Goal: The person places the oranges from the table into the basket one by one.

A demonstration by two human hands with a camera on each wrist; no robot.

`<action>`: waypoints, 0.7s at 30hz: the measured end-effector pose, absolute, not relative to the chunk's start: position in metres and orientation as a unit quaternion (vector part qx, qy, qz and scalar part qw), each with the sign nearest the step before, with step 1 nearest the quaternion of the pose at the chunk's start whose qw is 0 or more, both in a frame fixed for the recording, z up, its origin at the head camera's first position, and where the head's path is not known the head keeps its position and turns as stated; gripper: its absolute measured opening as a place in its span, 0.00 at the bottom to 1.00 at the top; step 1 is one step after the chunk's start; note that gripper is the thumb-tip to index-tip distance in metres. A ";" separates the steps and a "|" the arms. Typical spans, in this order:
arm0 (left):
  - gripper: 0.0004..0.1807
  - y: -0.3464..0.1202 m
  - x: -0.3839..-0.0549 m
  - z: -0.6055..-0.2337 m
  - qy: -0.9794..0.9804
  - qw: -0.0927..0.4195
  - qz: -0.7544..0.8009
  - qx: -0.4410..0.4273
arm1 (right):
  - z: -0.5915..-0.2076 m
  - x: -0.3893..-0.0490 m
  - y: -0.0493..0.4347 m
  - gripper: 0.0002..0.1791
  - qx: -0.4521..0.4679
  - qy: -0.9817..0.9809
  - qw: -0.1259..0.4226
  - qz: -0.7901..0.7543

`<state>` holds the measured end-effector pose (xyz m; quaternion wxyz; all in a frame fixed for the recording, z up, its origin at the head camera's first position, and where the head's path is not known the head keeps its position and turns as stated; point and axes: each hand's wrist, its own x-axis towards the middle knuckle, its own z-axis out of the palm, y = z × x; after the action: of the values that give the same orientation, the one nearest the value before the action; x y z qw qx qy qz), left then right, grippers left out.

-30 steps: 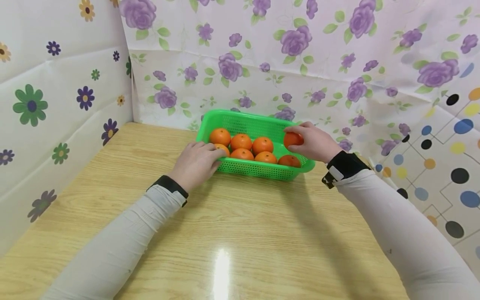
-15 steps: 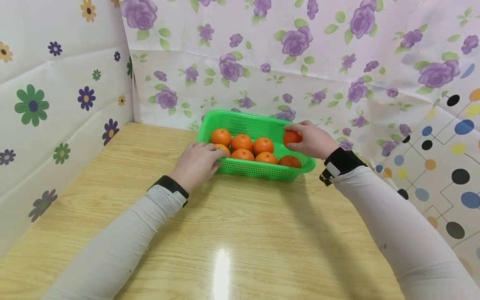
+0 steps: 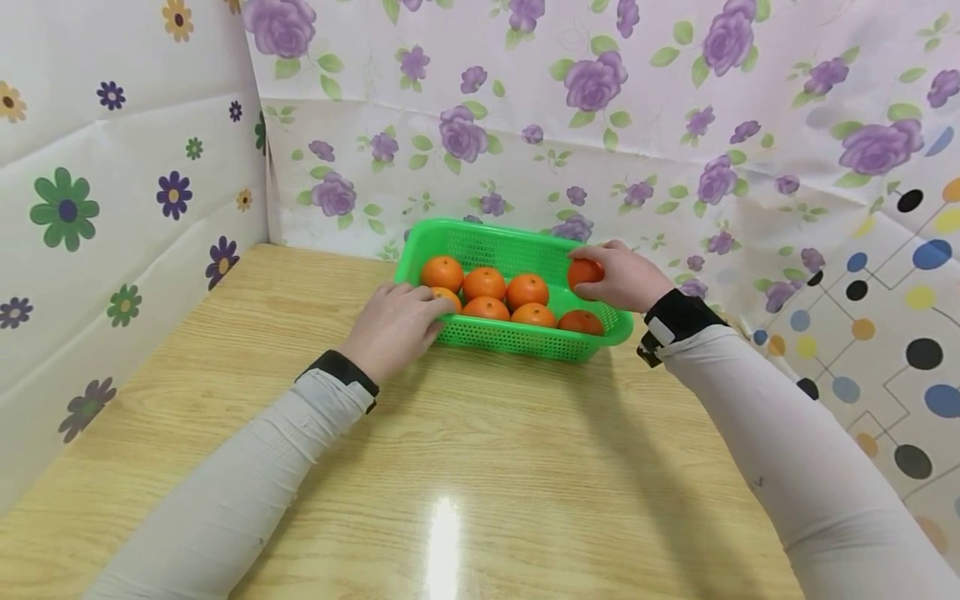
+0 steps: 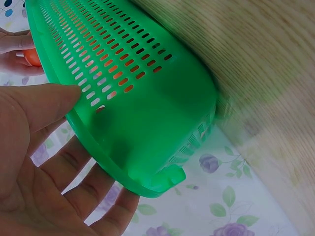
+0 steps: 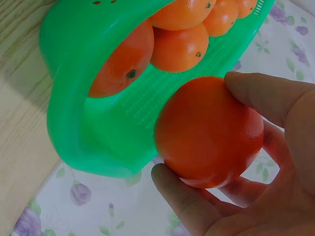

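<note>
A green perforated plastic basket (image 3: 517,337) stands against the back wall with several mandarins (image 3: 527,291) in it, mostly toward its left and front. My left hand (image 3: 396,330) grips the front left of its rim. In the left wrist view the thumb lies on the basket's outer wall (image 4: 147,98), and the fingers go over the rim. My right hand (image 3: 628,278) holds one more mandarin (image 5: 209,132) above the basket's right end, between thumb and fingers. A darker mandarin (image 5: 125,66) sits just below it in the basket's front right corner.
The basket rests on a light wood table (image 3: 465,433). A flowered sheet (image 3: 495,142) hangs close behind it. Patterned sheets also stand along the left side (image 3: 135,250) and the right side (image 3: 885,333).
My right forearm has shifted slightly left, with the mandarin staying in the hand at nearly the same spot. The left hand and basket look unchanged.
</note>
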<state>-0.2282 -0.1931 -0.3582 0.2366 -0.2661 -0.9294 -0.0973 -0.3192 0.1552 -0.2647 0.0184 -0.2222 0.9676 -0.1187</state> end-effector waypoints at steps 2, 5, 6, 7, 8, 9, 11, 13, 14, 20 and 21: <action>0.12 -0.193 -0.228 -0.358 -0.930 0.236 -0.096 -0.266 | -0.267 -0.322 0.155 0.34 -0.222 0.968 0.023 -0.119; 0.12 -0.193 -0.228 -0.358 -0.930 0.236 -0.096 -0.265 | -0.271 -0.327 0.155 0.34 -0.224 0.967 0.026 -0.117; 0.12 -0.193 -0.229 -0.359 -0.930 0.236 -0.096 -0.264 | -0.271 -0.328 0.154 0.34 -0.224 0.967 0.027 -0.116; 0.12 -0.193 -0.228 -0.359 -0.930 0.236 -0.096 -0.264 | -0.271 -0.328 0.153 0.34 -0.225 0.967 0.027 -0.116; 0.12 -0.193 -0.228 -0.359 -0.930 0.236 -0.096 -0.264 | -0.270 -0.327 0.152 0.34 -0.225 0.967 0.028 -0.115; 0.12 -0.193 -0.228 -0.359 -0.930 0.236 -0.097 -0.264 | -0.269 -0.326 0.151 0.33 -0.226 0.967 0.029 -0.114; 0.12 -0.193 -0.228 -0.359 -0.930 0.236 -0.098 -0.265 | -0.267 -0.323 0.149 0.33 -0.226 0.967 0.032 -0.112; 0.12 -0.193 -0.228 -0.359 -0.930 0.236 -0.098 -0.265 | -0.265 -0.321 0.147 0.33 -0.225 0.967 0.033 -0.111; 0.12 -0.193 -0.227 -0.358 -0.930 0.235 -0.099 -0.264 | -0.264 -0.320 0.146 0.33 -0.225 0.967 0.034 -0.110; 0.12 -0.193 -0.226 -0.356 -0.931 0.234 -0.097 -0.264 | -0.265 -0.322 0.146 0.34 -0.223 0.967 0.046 -0.110; 0.12 -0.193 -0.226 -0.356 -0.931 0.234 -0.097 -0.264 | -0.265 -0.323 0.145 0.34 -0.223 0.968 0.049 -0.109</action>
<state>-0.2264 -0.1931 -0.3563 0.2335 -0.2644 -0.9307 -0.0971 -0.3226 0.1454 -0.2652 0.0488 -0.2226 0.9675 -0.1094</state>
